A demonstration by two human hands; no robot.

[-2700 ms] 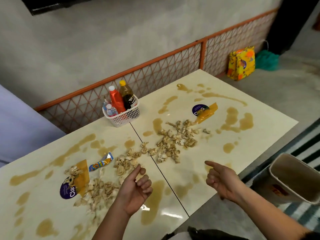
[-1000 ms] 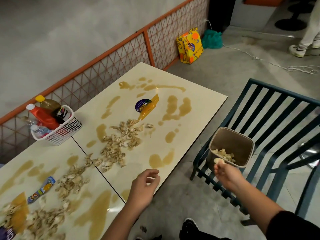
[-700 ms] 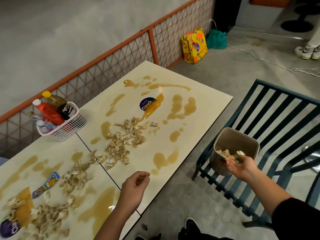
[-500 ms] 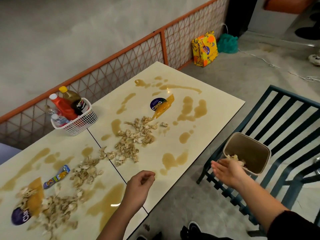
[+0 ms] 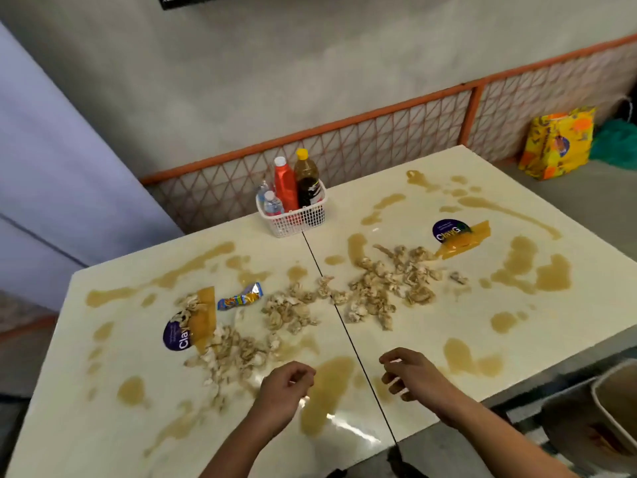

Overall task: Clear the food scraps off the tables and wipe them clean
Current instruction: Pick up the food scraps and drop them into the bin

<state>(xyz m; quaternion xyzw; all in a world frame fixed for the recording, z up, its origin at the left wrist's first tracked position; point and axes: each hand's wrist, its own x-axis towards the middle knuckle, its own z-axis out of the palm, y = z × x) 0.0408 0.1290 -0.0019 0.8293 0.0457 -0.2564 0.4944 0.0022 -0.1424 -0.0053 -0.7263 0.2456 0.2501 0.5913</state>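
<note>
The left hand and right hand hung over the near edge of two glossy cream tables, fingers loosely curled, holding nothing. Pale beige food scraps lay scattered across the seam, among brown sauce puddles.

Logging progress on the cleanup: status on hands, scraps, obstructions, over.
Left hand, right hand loosely curled, nothing held, above near edge. Food scraps strewn across both tables, spills unwiped. Condiment basket, candy wrapper in the way.
</note>
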